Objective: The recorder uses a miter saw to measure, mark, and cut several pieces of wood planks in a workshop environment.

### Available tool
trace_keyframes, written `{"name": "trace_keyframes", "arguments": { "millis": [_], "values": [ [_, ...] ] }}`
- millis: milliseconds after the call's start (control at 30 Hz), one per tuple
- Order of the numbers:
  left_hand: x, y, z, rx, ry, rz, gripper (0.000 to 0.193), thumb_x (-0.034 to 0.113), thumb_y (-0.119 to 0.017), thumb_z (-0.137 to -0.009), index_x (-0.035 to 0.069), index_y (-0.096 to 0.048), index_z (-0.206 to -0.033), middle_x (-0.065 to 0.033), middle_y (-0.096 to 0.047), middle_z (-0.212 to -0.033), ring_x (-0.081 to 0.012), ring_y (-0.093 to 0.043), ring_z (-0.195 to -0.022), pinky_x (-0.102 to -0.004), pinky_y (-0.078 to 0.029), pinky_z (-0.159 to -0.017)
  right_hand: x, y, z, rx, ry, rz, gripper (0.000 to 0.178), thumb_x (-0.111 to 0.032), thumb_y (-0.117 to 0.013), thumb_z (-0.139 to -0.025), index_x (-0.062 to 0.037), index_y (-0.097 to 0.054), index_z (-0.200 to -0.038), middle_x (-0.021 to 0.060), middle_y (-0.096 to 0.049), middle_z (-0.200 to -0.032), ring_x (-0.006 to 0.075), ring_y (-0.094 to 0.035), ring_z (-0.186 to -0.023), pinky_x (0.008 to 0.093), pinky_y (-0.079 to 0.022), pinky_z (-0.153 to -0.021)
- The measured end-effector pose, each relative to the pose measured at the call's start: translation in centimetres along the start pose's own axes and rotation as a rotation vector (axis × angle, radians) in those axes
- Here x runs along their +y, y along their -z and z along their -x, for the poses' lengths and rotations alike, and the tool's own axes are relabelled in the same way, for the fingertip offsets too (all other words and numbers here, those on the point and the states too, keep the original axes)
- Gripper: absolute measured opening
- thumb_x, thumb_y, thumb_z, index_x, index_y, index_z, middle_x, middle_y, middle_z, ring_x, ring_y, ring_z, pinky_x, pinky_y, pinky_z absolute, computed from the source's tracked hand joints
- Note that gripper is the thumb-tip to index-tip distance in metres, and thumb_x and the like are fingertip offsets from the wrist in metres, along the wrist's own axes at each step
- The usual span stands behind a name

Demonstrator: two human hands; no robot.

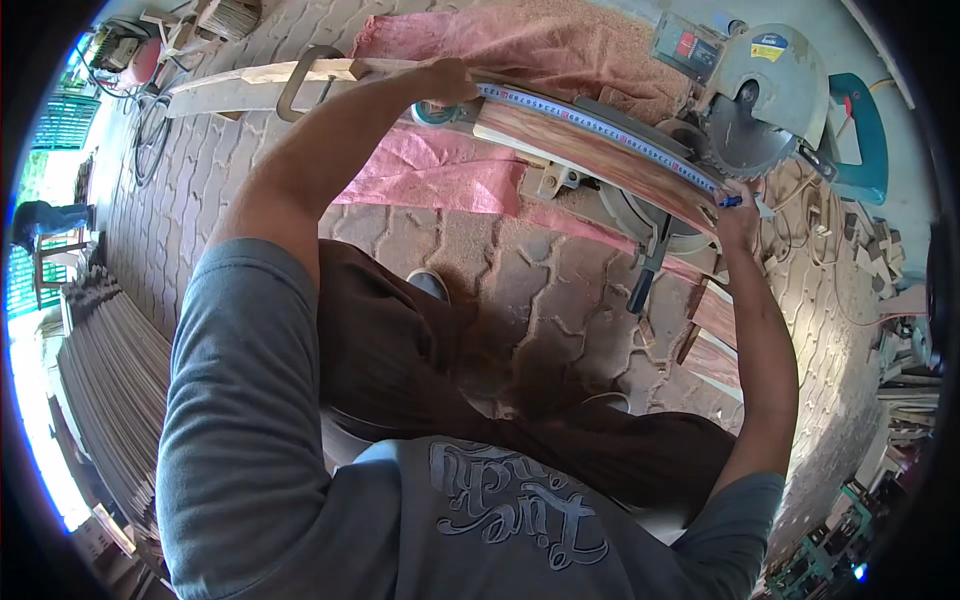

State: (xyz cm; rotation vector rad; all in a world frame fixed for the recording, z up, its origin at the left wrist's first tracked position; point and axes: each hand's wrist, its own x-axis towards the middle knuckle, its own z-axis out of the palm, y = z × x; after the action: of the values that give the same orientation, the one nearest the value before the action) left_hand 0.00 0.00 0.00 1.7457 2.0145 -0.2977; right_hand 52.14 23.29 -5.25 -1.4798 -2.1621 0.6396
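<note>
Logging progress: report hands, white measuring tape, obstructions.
Left hand at left end of white measuring tape. Right hand at other end, gripping slim blue pen. Tape runs along brown wood-grained board. Round grey toothed saw blade near right hand.

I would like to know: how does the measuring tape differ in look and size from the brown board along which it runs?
The measuring tape is a narrow strip, while the board is wider. The tape is pale with dark markings; the board shows reddish-brown wood grain. Both slant downward to the right.
</note>
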Motion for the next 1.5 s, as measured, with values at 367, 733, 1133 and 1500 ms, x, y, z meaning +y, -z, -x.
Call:
{"name": "trace_keyframes", "arguments": {
  "millis": [367, 733, 1133, 1500],
  "values": [
    [-0.8, -0.4, -0.5, 0.064, 0.041, 0.164, 0.043, 0.041, -0.061, -0.093, 0.002, -0.079, -0.095, -0.0221, -0.076, -0.093, -0.0345, -0.073, -0.091, -0.0454, -0.054, -0.089, 1.6, -0.5, -0.5, 0.024, 0.047, -0.043, 0.036, -0.022, -0.081, -0.088, -0.0078, -0.072, -0.120, 0.0125, -0.076, -0.105, 0.0230, -0.071, -0.098, 0.0357, -0.054, -0.090],
    [-1.9, -2.1, -0.6, 0.178, -0.037, 0.172, 0.041, 0.039, -0.060, -0.095, 0.002, -0.078, -0.096, -0.0219, -0.075, -0.090, -0.0355, -0.073, -0.087, -0.0467, -0.055, -0.085, 2.8, -0.6, -1.2, -0.042, 0.042, -0.101, 0.037, -0.020, -0.080, -0.088, -0.0067, -0.072, -0.122, 0.0105, -0.076, -0.112, 0.0209, -0.070, -0.099, 0.0340, -0.054, -0.092],
    [-2.3, -2.7, -0.5, 0.228, -0.079, 0.236, 0.041, 0.038, -0.061, -0.096, 0.000, -0.076, -0.093, -0.0224, -0.074, -0.085, -0.0351, -0.073, -0.081, -0.0477, -0.055, -0.081, 2.5, -0.4, -0.8, -0.063, 0.041, -0.153, 0.038, -0.015, -0.077, -0.090, -0.0049, -0.069, -0.125, 0.0121, -0.076, -0.117, 0.0223, -0.072, -0.106, 0.0336, -0.054, -0.094],
    [-2.6, -3.1, -0.6, 0.228, -0.070, 0.263, 0.043, 0.038, -0.061, -0.096, -0.002, -0.074, -0.091, -0.0217, -0.072, -0.077, -0.0329, -0.070, -0.072, -0.0471, -0.054, -0.076, 1.2, -0.1, 0.0, -0.081, 0.001, -0.186, 0.038, -0.012, -0.076, -0.091, -0.0031, -0.066, -0.127, 0.0116, -0.075, -0.117, 0.0197, -0.071, -0.105, 0.0322, -0.054, -0.095]
  ]
}}
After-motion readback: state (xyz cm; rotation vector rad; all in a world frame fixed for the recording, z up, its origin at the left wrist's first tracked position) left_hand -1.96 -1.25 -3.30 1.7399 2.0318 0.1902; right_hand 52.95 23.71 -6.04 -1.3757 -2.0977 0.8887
